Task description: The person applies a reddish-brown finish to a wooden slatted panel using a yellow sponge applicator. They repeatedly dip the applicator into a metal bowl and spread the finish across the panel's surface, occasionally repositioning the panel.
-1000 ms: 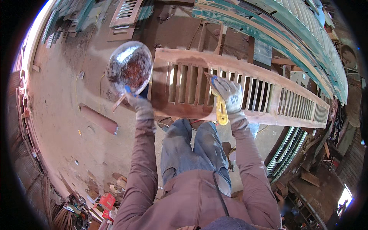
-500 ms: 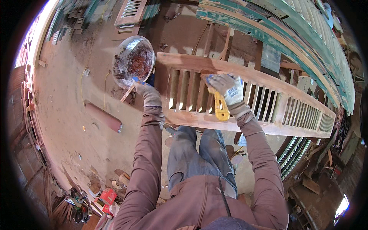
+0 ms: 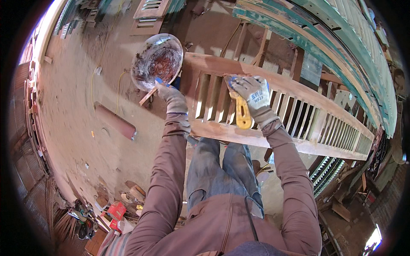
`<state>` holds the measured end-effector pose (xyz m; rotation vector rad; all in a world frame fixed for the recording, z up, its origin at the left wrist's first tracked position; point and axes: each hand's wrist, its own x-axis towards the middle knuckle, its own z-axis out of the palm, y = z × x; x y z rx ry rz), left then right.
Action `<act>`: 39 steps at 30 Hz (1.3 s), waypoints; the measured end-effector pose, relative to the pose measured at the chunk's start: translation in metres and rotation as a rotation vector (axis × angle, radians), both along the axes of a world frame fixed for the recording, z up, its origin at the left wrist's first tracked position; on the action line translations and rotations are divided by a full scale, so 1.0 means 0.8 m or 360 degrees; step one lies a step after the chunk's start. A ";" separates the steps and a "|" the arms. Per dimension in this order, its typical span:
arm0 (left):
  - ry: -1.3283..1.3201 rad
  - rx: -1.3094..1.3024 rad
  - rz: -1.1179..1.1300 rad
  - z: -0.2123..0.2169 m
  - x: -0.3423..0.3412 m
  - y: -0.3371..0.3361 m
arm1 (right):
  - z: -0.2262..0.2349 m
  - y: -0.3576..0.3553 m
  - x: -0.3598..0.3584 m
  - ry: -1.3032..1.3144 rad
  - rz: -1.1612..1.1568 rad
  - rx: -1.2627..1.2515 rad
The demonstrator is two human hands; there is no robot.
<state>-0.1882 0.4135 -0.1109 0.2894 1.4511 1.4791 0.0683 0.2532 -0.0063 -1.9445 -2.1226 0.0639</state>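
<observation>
Wooden shutter (image 3: 273, 115) lies across in front of the person, and the gloved right hand (image 3: 252, 94) grips a yellow-handled scraper (image 3: 242, 114) tight against its slats. Left hand (image 3: 171, 96), gloved too, holds up a clear bowl (image 3: 156, 62) smeared with reddish-brown paste.

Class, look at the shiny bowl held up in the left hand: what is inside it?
Inside the bowl is a reddish-brown smear of paste across its bottom. The left hand grips the near rim, hiding a small part there.
</observation>
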 end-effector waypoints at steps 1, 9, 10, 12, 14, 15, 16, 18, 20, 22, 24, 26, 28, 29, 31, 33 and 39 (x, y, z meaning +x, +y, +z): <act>-0.0040 -0.0001 0.0032 0.000 0.006 0.001 | 0.001 -0.003 -0.003 -0.0034 0.0027 0.0000; -0.0016 -0.0020 0.0004 0.032 0.023 -0.008 | -0.007 0.009 0.011 -0.0083 -0.0065 -0.0146; 0.0009 0.0027 0.0014 0.028 0.020 -0.007 | -0.001 0.004 0.002 -0.0079 -0.0022 -0.0081; 0.0024 0.0097 0.0099 0.021 0.013 -0.005 | -0.001 0.001 -0.003 -0.0038 0.0013 -0.0169; 0.0032 -0.0105 0.0121 0.032 0.019 -0.007 | 0.007 0.004 -0.003 -0.0090 0.0015 -0.0143; 0.0038 -0.0206 0.0132 0.038 0.023 -0.007 | 0.010 0.010 -0.003 -0.0062 -0.0009 -0.0067; -0.0023 -0.0120 0.0141 0.047 0.026 -0.006 | 0.015 0.021 -0.008 -0.0020 -0.0015 0.0012; 0.0002 -0.0096 0.0071 0.043 0.024 -0.007 | 0.012 0.041 -0.016 0.0050 -0.0014 0.0095; 0.0071 -0.0081 -0.0006 0.036 0.020 -0.009 | 0.007 0.047 -0.030 -0.0035 0.0029 -0.0046; 0.0178 -0.0056 -0.0078 0.031 0.017 -0.011 | 0.004 0.045 -0.038 -0.0002 0.0050 -0.0126; 0.0102 -0.0016 -0.0044 0.026 0.013 -0.014 | 0.006 0.035 -0.040 0.0059 0.0101 -0.0180; 0.0024 -0.0019 0.0034 0.021 0.012 -0.007 | 0.017 0.034 -0.037 0.0078 0.0120 -0.0195; -0.0028 -0.0103 0.0159 0.027 0.010 -0.002 | 0.018 0.045 -0.028 0.0002 0.0027 -0.0067; 0.0002 -0.0083 0.0113 0.032 0.016 -0.004 | 0.017 0.051 -0.023 -0.0033 -0.0024 -0.0010; 0.0073 -0.0044 0.0027 0.044 0.028 -0.010 | 0.009 0.051 -0.020 -0.0018 -0.0053 -0.0055; 0.0133 -0.0164 0.0045 0.051 0.035 -0.013 | -0.007 0.036 -0.030 -0.0055 -0.0012 0.0102; 0.0021 -0.0018 0.0080 0.037 0.023 -0.005 | 0.011 0.041 -0.018 0.0004 0.0101 -0.0190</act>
